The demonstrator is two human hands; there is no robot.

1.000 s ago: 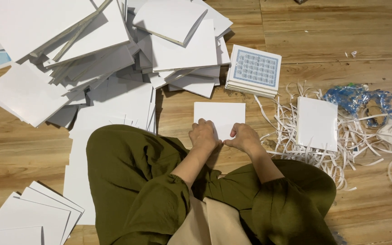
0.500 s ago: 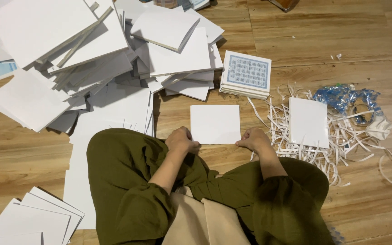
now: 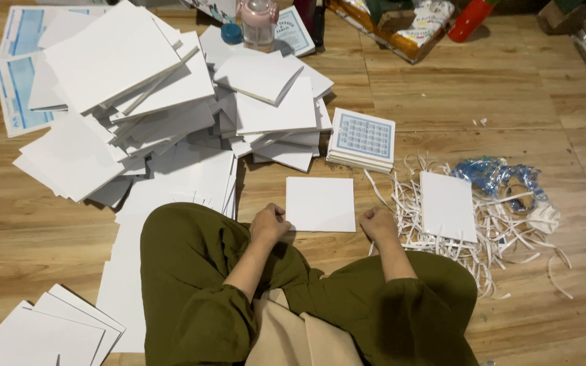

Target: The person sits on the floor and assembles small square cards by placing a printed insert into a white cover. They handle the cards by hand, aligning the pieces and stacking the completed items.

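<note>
A white square sheet [image 3: 321,203] lies flat on the wooden floor just in front of my knees. My left hand [image 3: 270,224] rests curled at its lower left corner, fingers closed, touching or nearly touching the edge. My right hand [image 3: 377,224] sits as a loose fist just right of the sheet's lower right corner. Neither hand visibly holds anything. My olive-green trouser legs fill the bottom of the view.
A big heap of white sheets [image 3: 164,108] spreads over the upper left. A stack with a blue grid pattern on top [image 3: 363,139] lies beyond the sheet. To the right, white paper strips [image 3: 483,230], another white sheet [image 3: 447,206], crumpled blue plastic [image 3: 500,176]. More white sheets [image 3: 42,332] lie at the lower left.
My hands have spread apart from on top of the sheet to its two lower corners. The view has tilted up, showing more of the floor and clutter at the far side.
</note>
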